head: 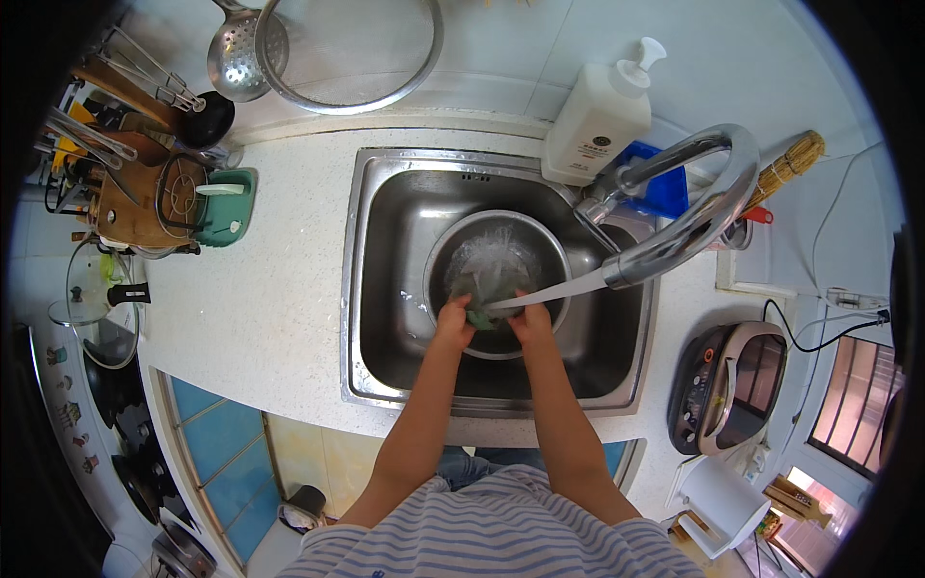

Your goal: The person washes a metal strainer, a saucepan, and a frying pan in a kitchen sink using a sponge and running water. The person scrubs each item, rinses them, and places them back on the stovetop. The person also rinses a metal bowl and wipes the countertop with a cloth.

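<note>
Both my hands are inside a round metal bowl (pixel 559 261) that stands in the stainless steel sink (pixel 394 231). My left hand (pixel 453 325) grips the left side of a soft green item (pixel 480 319), and my right hand (pixel 532 324) has hold of its right side. Whether it is cloth or a leaf, I cannot tell. From the chrome faucet (pixel 668 261) a stream of water (pixel 560 290) runs onto the item between my hands. Splashing and bubbles blur the bowl's contents, and the fingertips are partly hidden.
A white pump bottle (pixel 596 123), a blue plastic container (pixel 666 189) and a straw brush (pixel 788 165) stand behind the faucet. Right of the sink sits a dark cooking appliance (pixel 726 390). Leftward are a green tray (pixel 233 217) and a utensil rack. A mesh strainer (pixel 350 50) hangs above.
</note>
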Tool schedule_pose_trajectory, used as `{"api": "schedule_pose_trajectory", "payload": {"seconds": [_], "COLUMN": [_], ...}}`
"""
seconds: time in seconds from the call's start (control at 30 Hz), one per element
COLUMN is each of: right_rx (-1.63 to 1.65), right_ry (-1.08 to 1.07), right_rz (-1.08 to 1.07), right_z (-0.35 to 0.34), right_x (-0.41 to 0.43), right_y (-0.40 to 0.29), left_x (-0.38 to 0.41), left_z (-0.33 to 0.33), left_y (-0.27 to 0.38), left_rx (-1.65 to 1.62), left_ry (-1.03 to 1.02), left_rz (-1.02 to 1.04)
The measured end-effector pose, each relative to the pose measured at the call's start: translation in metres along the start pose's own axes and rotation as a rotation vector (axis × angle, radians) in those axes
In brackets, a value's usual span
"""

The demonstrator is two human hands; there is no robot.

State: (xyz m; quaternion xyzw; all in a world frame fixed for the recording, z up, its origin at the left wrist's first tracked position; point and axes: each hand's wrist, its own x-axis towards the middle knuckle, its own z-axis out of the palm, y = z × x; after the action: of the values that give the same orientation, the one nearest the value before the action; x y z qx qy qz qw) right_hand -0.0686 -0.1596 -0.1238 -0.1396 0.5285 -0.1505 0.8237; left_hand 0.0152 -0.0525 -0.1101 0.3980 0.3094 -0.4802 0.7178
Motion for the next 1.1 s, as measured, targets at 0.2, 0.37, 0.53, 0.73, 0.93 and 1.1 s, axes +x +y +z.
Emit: {"api": "schedule_pose_trajectory", "payload": {"seconds": [0.2, 0.37, 0.53, 0.73, 0.93, 1.1], "right_rx": [-0.376, -1.452, -1.258, -1.369, -1.050, -0.607], "right_ry": [-0.075, -0.079, 0.267, 0.288, -0.092, -0.095], "right_rz": [-0.100, -0.593, -1.066, -1.185, -0.836, 0.191], "right_z": [0.012, 0.015, 0.015, 0.032, 0.011, -0.029], "right_x": [-0.020, -0.056, -0.075, -0.066, -0.063, -0.039], "right_y": [-0.001, -0.010, -0.090, -0.154, -0.149, -0.056], "left_x": [0.009, 0.034, 0.005, -0.017, -0.073, -0.106], "left_z": [0.015, 0.005, 0.042, 0.033, 0.045, 0.042], "left_y": [-0.010, -0.028, -0.025, -0.010, 0.010, 0.026], "left_rx": [0.000, 0.401, 0.456, 0.450, 0.356, 0.254], "left_ry": [-0.073, 0.087, 0.117, 0.007, -0.042, -0.329], "left_rz": [-0.119, -0.029, 0.023, 0.043, -0.005, -0.058]}}
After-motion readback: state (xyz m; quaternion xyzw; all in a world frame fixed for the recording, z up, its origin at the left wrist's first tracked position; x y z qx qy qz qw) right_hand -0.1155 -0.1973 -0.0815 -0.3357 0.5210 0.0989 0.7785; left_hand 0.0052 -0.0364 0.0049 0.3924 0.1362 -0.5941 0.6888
